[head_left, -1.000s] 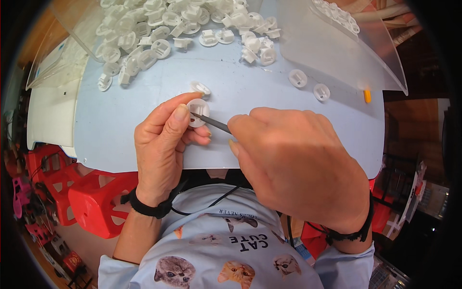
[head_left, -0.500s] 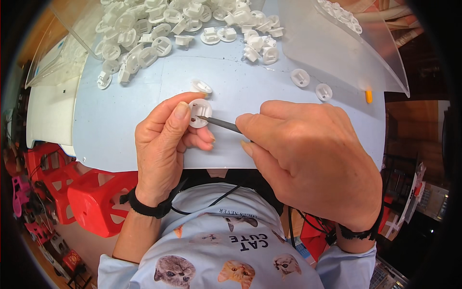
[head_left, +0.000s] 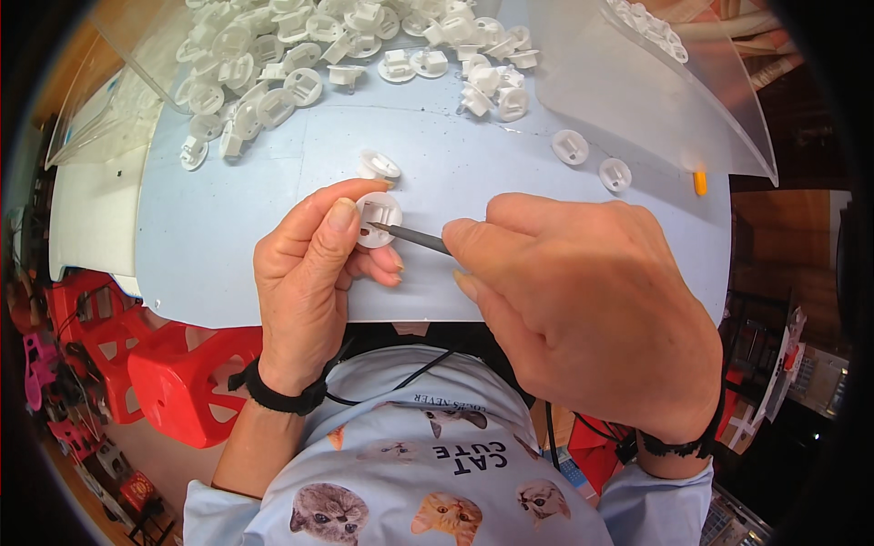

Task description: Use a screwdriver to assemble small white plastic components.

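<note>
Since the earlier frames, both hands had kept almost the same pose, with the tool tip drawn slightly nearer the middle of the part. A person's left hand (head_left: 314, 278) pinched a small round white plastic part (head_left: 378, 219) between thumb and fingers, held just above the near middle of a pale blue work surface (head_left: 228, 227). The right hand (head_left: 583, 309) was curled closed around a thin grey pointed tool (head_left: 410, 236), whose tip rested against the part's raised centre. Another white part (head_left: 378, 166) lay just beyond the held one. A heap of similar white parts (head_left: 300, 55) covered the far side, and two loose parts (head_left: 592, 159) sat to the far right beside a small orange piece (head_left: 699, 182).

The likeliest trouble looked to be a slip. The point sat close to the left thumb and fingertips, so a hard push could skid off the smooth plastic and jab them. A pinch this light might also let the part twist or drop.
</note>
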The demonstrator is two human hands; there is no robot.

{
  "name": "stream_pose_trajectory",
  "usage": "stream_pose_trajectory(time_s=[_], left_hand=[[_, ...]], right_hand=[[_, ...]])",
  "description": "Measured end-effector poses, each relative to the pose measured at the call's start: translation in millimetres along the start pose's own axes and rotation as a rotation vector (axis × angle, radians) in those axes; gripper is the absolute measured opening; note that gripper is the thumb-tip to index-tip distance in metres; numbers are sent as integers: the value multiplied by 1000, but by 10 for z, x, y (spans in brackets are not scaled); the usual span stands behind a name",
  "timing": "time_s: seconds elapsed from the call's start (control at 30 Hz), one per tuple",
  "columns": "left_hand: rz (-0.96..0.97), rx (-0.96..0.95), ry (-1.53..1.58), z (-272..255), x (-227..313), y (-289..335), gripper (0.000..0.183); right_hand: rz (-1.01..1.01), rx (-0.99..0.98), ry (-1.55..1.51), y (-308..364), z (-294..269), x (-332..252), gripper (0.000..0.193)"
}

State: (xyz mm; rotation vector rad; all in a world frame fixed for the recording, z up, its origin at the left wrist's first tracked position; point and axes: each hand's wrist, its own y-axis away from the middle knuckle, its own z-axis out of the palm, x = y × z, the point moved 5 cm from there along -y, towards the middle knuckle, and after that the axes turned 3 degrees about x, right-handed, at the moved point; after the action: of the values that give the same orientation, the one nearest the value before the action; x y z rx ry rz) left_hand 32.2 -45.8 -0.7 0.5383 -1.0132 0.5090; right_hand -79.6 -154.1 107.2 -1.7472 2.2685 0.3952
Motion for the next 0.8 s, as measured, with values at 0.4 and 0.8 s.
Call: stream_pose_trajectory(time_s=[0.4, 0.8], left_hand=[[9, 37, 6, -1, 13, 0, 34], [3, 70, -61, 16, 16, -2, 36]], right_hand=[[-18, 27, -50, 18, -4, 3, 15], [-7, 4, -40, 5, 5, 9, 17]])
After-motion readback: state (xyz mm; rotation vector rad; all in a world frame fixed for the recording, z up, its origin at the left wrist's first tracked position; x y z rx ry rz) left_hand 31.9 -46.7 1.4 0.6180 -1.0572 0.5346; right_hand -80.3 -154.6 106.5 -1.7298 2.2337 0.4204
